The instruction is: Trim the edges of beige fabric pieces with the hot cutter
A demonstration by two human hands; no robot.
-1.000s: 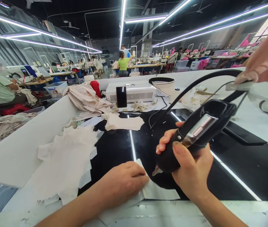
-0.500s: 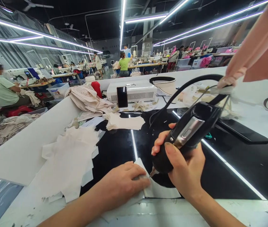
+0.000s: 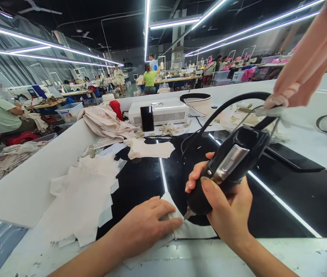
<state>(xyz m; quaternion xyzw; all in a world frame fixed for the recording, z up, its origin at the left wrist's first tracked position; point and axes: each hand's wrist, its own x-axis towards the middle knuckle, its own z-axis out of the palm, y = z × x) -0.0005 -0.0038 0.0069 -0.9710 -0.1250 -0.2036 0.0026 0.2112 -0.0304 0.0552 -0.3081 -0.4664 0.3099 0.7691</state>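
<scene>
Left hand [image 3: 147,223]: fingers flat, pressing a white fabric piece [image 3: 190,230] onto the black tabletop [image 3: 140,179] at its near edge. Right hand [image 3: 228,209]: fingers wrapped around a black corded cutting tool [image 3: 227,165], its metal tip touching the fabric just beside the left fingertips. Left: heap of white cut pieces [image 3: 82,196]. Behind: folded stack [image 3: 148,148], phone [image 3: 147,118] standing against a white box [image 3: 163,110].

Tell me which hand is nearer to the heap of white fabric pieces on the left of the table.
Left. The left hand presses flat on a white piece just right of the heap of white fabric pieces; the right hand, gripping the black corded tool, is farther right.
</scene>
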